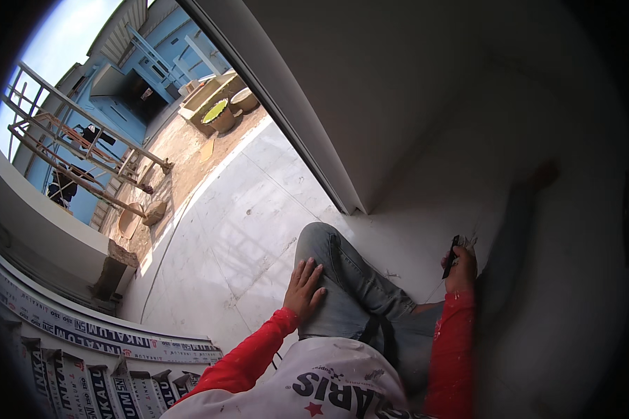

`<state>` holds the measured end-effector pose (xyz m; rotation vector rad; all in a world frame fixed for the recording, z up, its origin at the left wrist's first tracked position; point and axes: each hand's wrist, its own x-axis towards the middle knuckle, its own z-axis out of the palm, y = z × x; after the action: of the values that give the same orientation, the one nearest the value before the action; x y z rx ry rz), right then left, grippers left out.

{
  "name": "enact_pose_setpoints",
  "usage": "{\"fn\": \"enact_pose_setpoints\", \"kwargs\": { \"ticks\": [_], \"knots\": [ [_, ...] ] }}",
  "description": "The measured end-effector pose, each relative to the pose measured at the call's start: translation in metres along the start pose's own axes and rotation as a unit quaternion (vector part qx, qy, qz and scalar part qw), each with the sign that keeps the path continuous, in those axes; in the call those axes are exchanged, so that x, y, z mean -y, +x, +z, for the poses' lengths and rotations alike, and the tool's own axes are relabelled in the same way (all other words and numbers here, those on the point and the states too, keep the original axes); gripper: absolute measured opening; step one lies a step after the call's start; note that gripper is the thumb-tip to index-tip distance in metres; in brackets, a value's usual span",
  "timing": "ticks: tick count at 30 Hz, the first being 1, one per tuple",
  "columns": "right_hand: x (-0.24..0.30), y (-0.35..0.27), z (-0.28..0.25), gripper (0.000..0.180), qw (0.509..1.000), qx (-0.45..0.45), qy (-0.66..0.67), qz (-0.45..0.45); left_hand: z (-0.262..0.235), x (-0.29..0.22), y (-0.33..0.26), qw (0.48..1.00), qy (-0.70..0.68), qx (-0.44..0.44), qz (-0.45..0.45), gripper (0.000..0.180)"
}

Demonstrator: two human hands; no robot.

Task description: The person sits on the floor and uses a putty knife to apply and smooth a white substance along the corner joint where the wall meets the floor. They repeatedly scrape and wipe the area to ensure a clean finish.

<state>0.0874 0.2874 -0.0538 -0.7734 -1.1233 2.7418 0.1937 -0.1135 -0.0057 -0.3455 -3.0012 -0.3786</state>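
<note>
Against the white wall (538, 140) at about four o'clock, the person's right hand (460, 269) is closing in a fist around a slim dark tool (453, 255) — only its upper end is showing, so its kind cannot be told. It is looking light, stiff and narrow, best gripped low on the shaft as it is now. At six o'clock the left hand (302, 288) is resting open and flat on the jeans-clad knee (328, 258) — holding nothing.

Your left hand (302, 288) rests on faded denim jeans (342, 279); your right hand (461, 269) grips a matt black tool (454, 255) against smooth white plaster wall (426, 126). At ten o'clock, glossy pale floor tiles (237, 209), dusty.
</note>
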Motion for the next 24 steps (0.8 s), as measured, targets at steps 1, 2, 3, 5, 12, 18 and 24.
{"fn": "enact_pose_setpoints", "kwargs": {
  "ticks": [1,2,3,5,12,18,24],
  "knots": [
    [0.004,-0.008,0.008,0.015,1.000,0.005,0.020,-0.011,-0.001,-0.001,-0.010,1.000,-0.018,-0.006,0.001,0.061],
    [0.008,-0.019,0.013,0.014,1.000,0.010,0.013,-0.024,-0.005,0.001,-0.020,0.999,-0.032,-0.010,0.003,0.062],
    [0.013,-0.032,0.017,0.013,0.999,0.013,0.006,-0.038,-0.008,0.005,-0.025,1.000,-0.012,-0.011,0.017,0.063],
    [0.018,-0.047,0.018,0.011,0.998,0.053,0.024,-0.029,-0.013,0.006,-0.029,0.999,0.001,-0.021,0.038,0.063],
    [0.027,-0.065,0.039,0.010,0.989,0.143,-0.003,0.022,-0.071,0.005,-0.018,0.988,-0.108,-0.108,0.021,0.066],
    [0.030,-0.028,0.076,0.008,0.983,0.155,0.056,0.081,-0.109,0.055,-0.003,0.880,-0.421,-0.166,-0.145,0.057],
    [0.096,0.003,0.039,0.011,0.953,0.238,0.167,0.084,-0.061,0.152,-0.074,0.902,-0.316,-0.015,-0.293,0.054]
  ]
}}
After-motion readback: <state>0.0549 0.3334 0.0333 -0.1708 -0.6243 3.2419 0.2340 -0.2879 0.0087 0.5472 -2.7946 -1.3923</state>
